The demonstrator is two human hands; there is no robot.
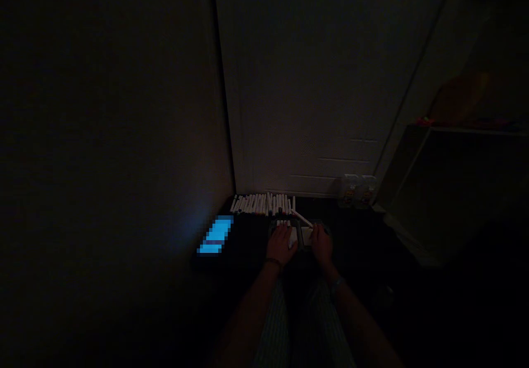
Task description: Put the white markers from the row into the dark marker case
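In dim light, my left hand lies with its fingers stretched forward over a dark case, on top of several white markers in its left part. My right hand pinches a white marker, which slants up and left from the fingers. Below that hand, a pale block or card shows in the right part of the case; its kind is too dark to tell. Behind the case runs a row of white markers, laid side by side on the dark table.
A lit phone-like screen, blurred into blocks, lies at the left. Two clear packages stand at the back right against the pale wall panel. On the right is a shelf or cabinet; my legs are below.
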